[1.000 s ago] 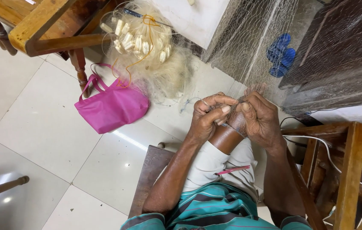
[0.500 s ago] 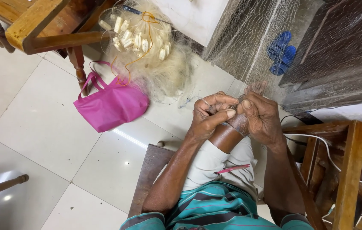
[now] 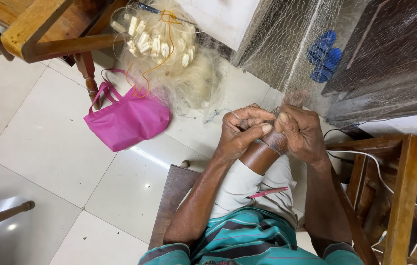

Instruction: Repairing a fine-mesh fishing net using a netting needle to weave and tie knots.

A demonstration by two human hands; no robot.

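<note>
Pink netting needle (image 3: 268, 193) lies loose on lap, near the body. Above it, over raised knee, left hand (image 3: 240, 132) and right hand (image 3: 302, 131) meet, each grip pinched shut on thin fishing net (image 3: 287, 54) strands that stretch up and away. Farther left on floor: pink bag (image 3: 127, 120), touching pale net heap with white floats (image 3: 162, 49). Blue sandals (image 3: 323, 55) behind net.

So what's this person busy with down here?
A seated person has both hands together above a raised knee, the left hand and right hand pinching fine fishing net that stretches up ahead. A bundled heap of net with pale floats and a pink bag lie on the tiled floor.
</note>
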